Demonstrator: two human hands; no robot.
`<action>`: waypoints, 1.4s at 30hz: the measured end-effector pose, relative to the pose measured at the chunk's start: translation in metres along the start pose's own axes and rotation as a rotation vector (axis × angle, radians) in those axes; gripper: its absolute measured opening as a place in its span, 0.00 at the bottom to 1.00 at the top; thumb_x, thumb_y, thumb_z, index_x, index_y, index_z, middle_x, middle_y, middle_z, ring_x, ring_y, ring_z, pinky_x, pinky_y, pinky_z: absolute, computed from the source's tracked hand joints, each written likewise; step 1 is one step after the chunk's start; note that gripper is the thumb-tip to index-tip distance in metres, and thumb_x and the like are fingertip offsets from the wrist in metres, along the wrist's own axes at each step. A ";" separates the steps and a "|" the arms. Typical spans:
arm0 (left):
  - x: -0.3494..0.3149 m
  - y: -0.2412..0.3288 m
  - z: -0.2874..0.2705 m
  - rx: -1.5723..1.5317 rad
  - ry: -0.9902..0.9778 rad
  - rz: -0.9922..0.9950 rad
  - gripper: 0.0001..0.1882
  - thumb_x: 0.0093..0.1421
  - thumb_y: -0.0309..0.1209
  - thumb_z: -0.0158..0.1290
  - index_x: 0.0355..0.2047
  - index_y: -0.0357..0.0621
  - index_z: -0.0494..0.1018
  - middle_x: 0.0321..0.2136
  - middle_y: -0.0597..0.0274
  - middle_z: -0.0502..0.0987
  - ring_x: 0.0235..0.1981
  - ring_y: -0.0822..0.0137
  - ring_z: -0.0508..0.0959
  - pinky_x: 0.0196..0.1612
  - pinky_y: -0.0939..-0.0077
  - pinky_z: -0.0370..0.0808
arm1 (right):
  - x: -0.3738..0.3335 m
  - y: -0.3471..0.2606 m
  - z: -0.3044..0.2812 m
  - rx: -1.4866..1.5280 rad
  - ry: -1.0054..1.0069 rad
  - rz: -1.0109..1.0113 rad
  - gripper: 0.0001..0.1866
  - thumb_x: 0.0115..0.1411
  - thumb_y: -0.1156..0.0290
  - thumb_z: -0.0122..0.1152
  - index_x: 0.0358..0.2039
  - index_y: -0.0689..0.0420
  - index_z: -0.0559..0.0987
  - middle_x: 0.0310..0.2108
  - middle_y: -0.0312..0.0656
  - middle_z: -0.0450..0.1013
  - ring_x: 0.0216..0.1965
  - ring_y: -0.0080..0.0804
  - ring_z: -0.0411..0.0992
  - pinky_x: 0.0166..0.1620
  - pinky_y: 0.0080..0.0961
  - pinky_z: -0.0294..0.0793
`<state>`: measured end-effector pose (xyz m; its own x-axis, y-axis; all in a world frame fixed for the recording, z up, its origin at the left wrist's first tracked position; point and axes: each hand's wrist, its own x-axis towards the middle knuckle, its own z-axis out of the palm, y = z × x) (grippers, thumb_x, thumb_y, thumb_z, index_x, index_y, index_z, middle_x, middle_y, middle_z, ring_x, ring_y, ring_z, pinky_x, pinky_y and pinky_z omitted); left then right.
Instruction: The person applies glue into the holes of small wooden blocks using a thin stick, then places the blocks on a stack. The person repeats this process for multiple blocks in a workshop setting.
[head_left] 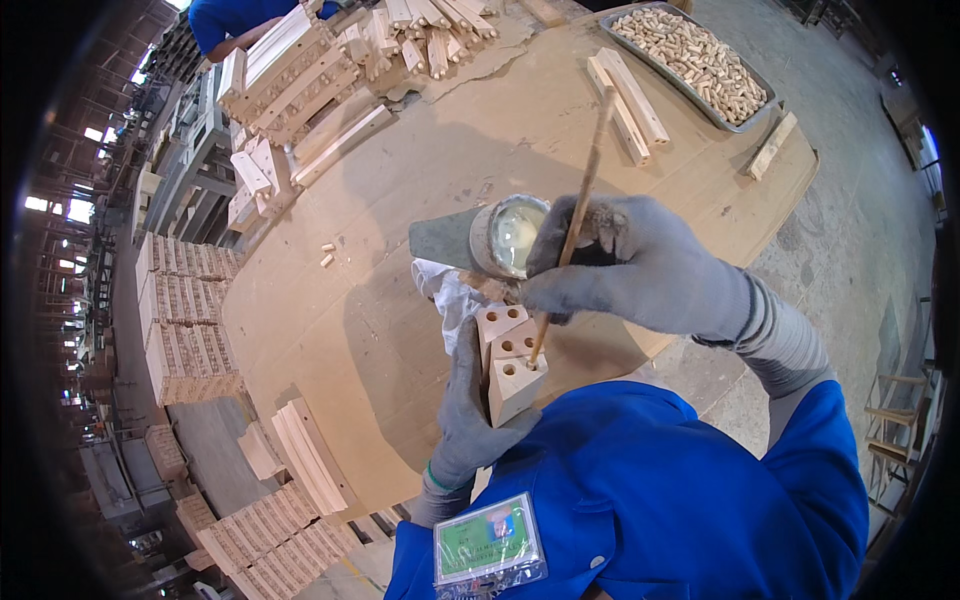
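My right hand [635,265], in a grey glove, is closed around a long thin wooden stick [585,190]. The stick's lower tip is at a hole in the end of the nearest wooden piece. My left hand [468,410], gloved too, grips several wooden pieces [510,395] together, their drilled ends facing up. Just beyond them a round container [485,240] of whitish, glossy liquid is tilted toward me. A grey-green block [440,240] lies against its left side, and a crumpled white cloth [450,295] below it.
A metal tray [745,125] heaped with wooden dowels stands at the far right. Two wooden bars [625,110] lie beside it. Stacked bars [290,85] rise at the far left, near another person's blue sleeve [215,20]. Two loose dowels [327,255] lie on the brown table covering [290,330].
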<state>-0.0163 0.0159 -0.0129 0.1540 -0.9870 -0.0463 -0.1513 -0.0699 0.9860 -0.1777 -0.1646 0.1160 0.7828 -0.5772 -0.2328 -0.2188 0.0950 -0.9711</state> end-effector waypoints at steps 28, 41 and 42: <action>0.005 -0.014 -0.007 0.061 0.065 -0.011 0.59 0.36 0.28 0.62 0.65 0.30 0.40 0.58 0.41 0.60 0.58 0.53 0.66 0.58 0.65 0.65 | 0.015 0.103 -0.030 -0.021 0.485 -0.133 0.08 0.54 0.76 0.63 0.34 0.63 0.77 0.32 0.40 0.77 0.33 0.22 0.74 0.39 0.19 0.74; 0.011 -0.002 -0.002 0.067 -0.021 -0.051 0.57 0.37 0.29 0.63 0.65 0.31 0.41 0.59 0.42 0.59 0.59 0.53 0.64 0.59 0.65 0.63 | -0.010 0.046 -0.024 0.353 0.319 -0.092 0.11 0.54 0.72 0.65 0.33 0.63 0.72 0.29 0.41 0.74 0.29 0.25 0.75 0.31 0.20 0.79; 0.011 -0.002 -0.001 0.111 -0.037 -0.038 0.57 0.38 0.31 0.65 0.64 0.28 0.43 0.59 0.40 0.58 0.60 0.51 0.64 0.59 0.63 0.63 | -0.009 0.039 -0.024 0.306 0.256 -0.111 0.12 0.54 0.71 0.65 0.33 0.63 0.73 0.28 0.41 0.74 0.29 0.24 0.75 0.30 0.20 0.79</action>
<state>-0.0131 0.0051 -0.0149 0.1260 -0.9879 -0.0908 -0.2534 -0.1205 0.9598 -0.2069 -0.1750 0.0817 0.6134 -0.7768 -0.1423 0.0724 0.2348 -0.9694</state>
